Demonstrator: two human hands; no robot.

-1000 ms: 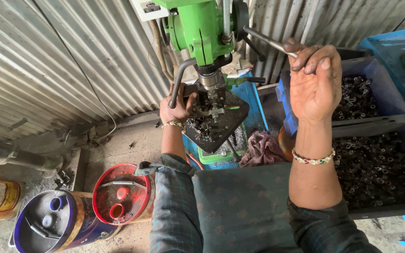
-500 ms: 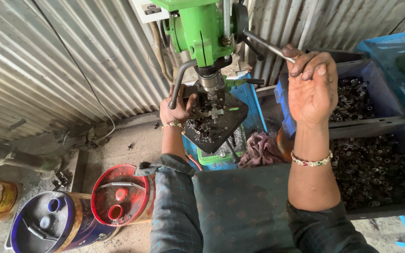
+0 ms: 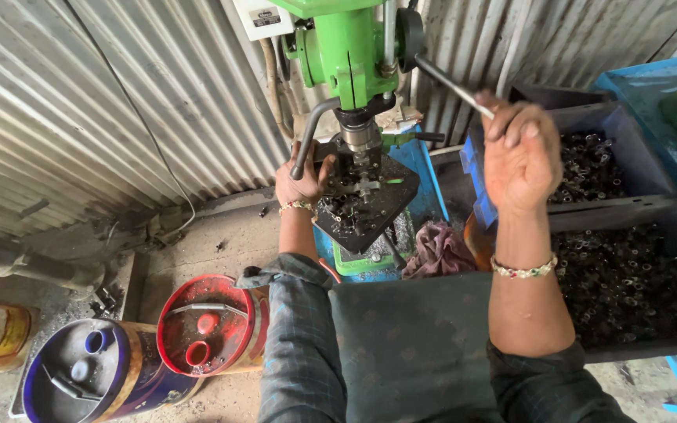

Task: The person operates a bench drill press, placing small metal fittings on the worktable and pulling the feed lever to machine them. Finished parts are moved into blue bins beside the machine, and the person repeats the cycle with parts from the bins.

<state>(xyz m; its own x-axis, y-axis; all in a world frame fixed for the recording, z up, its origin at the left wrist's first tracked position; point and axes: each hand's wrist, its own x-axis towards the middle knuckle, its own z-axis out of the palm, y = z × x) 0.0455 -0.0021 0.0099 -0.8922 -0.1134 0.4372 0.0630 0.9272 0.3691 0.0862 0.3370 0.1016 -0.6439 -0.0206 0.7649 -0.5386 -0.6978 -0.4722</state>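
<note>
A green drill press [image 3: 350, 47] stands against the corrugated metal wall [image 3: 119, 102], its column and spindle running vertical, chuck pointing straight down at 6 o'clock onto the dark square work table [image 3: 374, 200], which is turned corner-on like a diamond and strewn with small metal parts. From the head, the feed lever [image 3: 452, 84] slants down toward 4 o'clock, its long axis running from the hub to the right hand [image 3: 520, 157], whose fingers are closed around the rod's outer end. The left hand [image 3: 301, 182] lies at 9 o'clock of the table, fingers curled at its edge just beside the chuck; what they pinch cannot be told. At 3 o'clock sit dark bins [image 3: 628, 266] of small metal rings. A reddish rag [image 3: 439, 249] lies below the table. At 7 o'clock stand a red-topped can [image 3: 207, 323] and a blue-topped can [image 3: 92, 376].
</note>
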